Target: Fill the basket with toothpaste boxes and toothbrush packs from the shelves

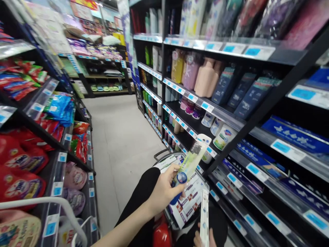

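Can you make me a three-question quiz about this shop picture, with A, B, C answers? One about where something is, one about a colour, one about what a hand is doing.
1. Where is the toothbrush pack?
A. on the floor
B. in the left hand
C. on the top shelf

2. What colour are the shelf price tags?
A. blue
B. orange
C. pink

3. What is the right hand doing?
A. resting open
B. pointing
C. gripping a white pack

Answers: 1 B, fingers wrap the pack's lower end. 2 A, every tag shows blue. 3 C, the narrow pack rises from that hand.
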The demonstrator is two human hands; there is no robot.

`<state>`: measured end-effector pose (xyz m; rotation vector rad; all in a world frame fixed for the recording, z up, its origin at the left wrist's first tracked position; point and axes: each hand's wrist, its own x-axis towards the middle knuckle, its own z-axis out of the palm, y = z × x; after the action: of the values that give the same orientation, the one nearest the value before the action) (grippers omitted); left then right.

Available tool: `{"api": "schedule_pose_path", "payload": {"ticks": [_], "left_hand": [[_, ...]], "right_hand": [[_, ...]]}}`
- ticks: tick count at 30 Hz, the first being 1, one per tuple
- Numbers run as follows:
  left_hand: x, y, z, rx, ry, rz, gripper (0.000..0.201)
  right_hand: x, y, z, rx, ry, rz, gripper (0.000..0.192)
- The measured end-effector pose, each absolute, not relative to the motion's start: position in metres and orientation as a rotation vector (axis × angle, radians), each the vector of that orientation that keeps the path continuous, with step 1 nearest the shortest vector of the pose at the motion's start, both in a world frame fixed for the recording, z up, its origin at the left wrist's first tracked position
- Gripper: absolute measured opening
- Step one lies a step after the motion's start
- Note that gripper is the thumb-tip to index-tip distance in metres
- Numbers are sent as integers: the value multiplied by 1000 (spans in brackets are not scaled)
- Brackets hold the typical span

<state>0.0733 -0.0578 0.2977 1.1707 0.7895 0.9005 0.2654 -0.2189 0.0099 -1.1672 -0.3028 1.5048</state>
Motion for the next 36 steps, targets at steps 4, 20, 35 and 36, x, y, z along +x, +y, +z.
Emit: {"api": "schedule_pose_path", "payload": {"ticks": [4,20,35,36], "left_hand": [[78,-42,244,1073,927,717,41],[68,-52,179,1019,1051,468,42],[50,-61,184,1092,1145,463,33],[49,-61,184,1101,1154,452,32]], "right_hand": [[257,-222,10,-1130,-47,1406,41],[312,-163,26,-2870,-953,1068,32],[306,-128,-60,-2766,-1101,1168,29],[307,-127,-65,-2759,-1098,1158,28]]}}
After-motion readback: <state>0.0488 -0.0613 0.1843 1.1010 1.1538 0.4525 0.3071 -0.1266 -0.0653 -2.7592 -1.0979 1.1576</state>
